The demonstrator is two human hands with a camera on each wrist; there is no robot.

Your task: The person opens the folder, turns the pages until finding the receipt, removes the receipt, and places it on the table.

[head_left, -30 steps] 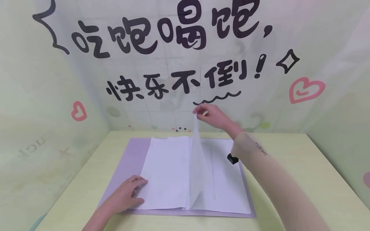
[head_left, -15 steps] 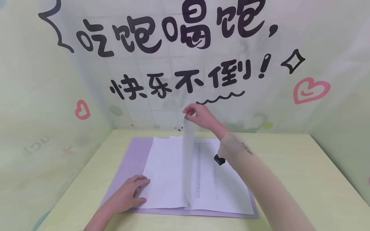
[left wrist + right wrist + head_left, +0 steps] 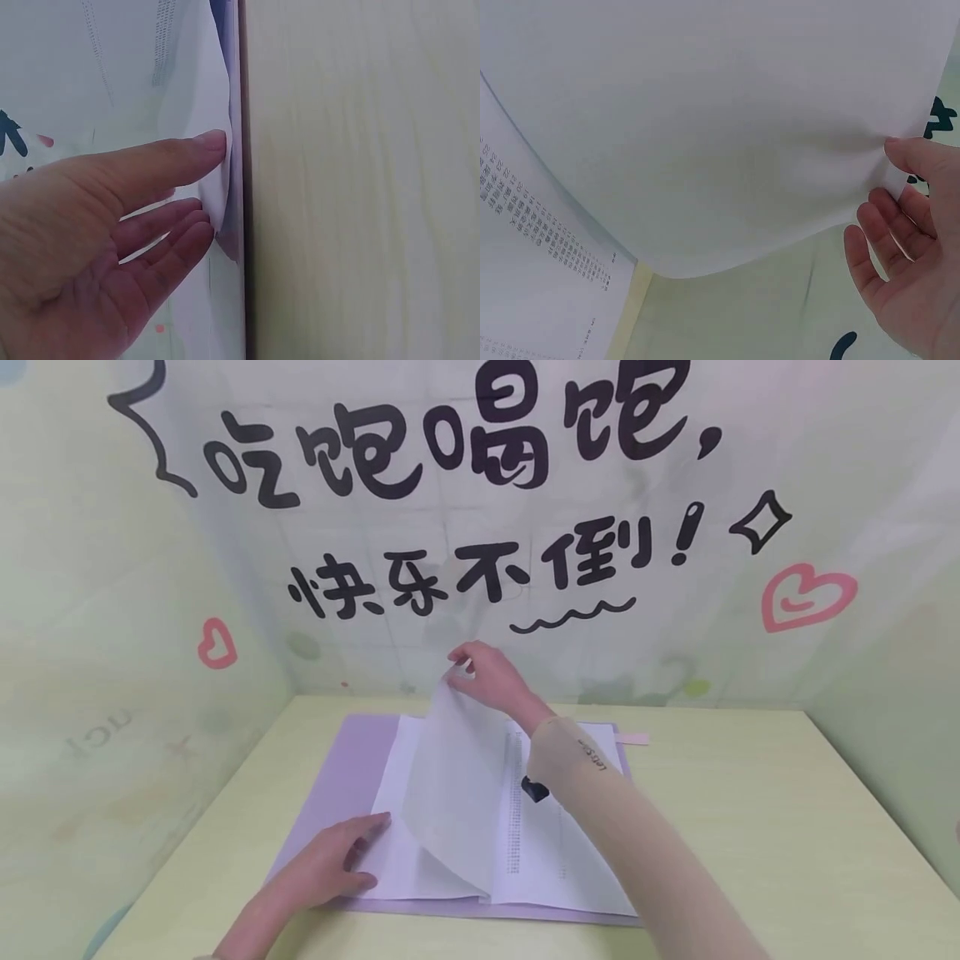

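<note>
An open folder with a purple cover (image 3: 352, 777) lies on the table, white sheets spread to both sides. At the far edge my right hand (image 3: 495, 678) pinches the top of one raised page (image 3: 461, 768), which curves over toward the left. The right wrist view shows the thumb on the front of that page (image 3: 705, 150), with the index finger partly hidden behind it. My left hand (image 3: 330, 860) rests at the left edge of the left-hand sheets (image 3: 386, 852), thumb and fingers apart. Columns of small print mark the right-hand page (image 3: 517, 827).
A pale yellow table (image 3: 750, 827) carries the folder. Behind stands a white wall covering (image 3: 420, 635) with large black characters and pink hearts. A pink tab (image 3: 633, 739) sticks out at the folder's right. A black object (image 3: 535, 788) sits under the right sleeve (image 3: 622, 827).
My right hand has moved left and slightly down, carrying the page from near upright over to the left side. More of the printed right page shows. The left hand stays at the left edge.
</note>
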